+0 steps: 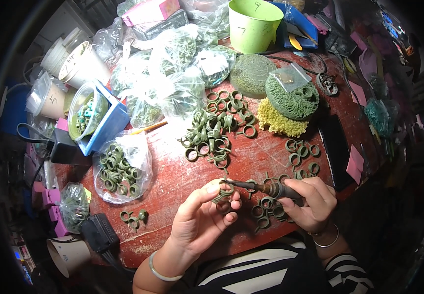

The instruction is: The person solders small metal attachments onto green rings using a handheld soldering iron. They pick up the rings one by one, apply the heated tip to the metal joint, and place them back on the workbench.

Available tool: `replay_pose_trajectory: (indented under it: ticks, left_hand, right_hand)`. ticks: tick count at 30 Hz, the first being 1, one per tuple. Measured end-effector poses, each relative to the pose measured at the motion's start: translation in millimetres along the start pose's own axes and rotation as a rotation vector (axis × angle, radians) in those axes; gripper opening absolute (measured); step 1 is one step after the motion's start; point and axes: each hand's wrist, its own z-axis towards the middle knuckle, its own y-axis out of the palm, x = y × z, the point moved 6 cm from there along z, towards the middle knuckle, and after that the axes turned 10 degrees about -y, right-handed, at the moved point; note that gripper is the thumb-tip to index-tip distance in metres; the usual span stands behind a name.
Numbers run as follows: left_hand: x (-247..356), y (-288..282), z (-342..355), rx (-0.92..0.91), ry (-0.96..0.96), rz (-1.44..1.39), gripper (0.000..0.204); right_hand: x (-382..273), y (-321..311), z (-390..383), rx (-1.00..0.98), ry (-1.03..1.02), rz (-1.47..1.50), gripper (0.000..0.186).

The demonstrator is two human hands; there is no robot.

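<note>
My left hand (197,220) pinches a small dark green ring (225,190) between thumb and fingers, just above the table's near edge. My right hand (314,203) is closed round the handle of a soldering iron (266,187) with a rusty brown collar. Its dark, thin tip reaches left and meets or nearly meets the ring; the exact contact is too small to tell. Below the iron lie several loose green rings (263,211), partly hidden by my hands. A larger heap of similar rings (212,130) is spread at the middle of the red table (168,161).
An open plastic bag of rings (120,171) lies left, beside a blue box (105,117). Further back are filled clear bags (168,73) and a lime-green bucket (254,27). Round green blocks (290,98) stand on a yellow one (278,120). A black phone-like slab (334,152) lies right.
</note>
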Motion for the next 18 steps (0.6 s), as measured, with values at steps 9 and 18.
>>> replay_pose_trajectory:
  ticks: [9,18]
  left_hand:
    - [-0.4,-0.4,-0.2,0.001,-0.002,-0.001,0.026]
    - [-0.8,-1.4,-0.4,0.017,0.0,-0.009,0.026]
  right_hand:
    - [-0.4,1.3,0.4,-0.007,0.007,-0.014,0.034]
    - [-0.1,1.0,-0.6,0.0,-0.007,-0.019,0.034]
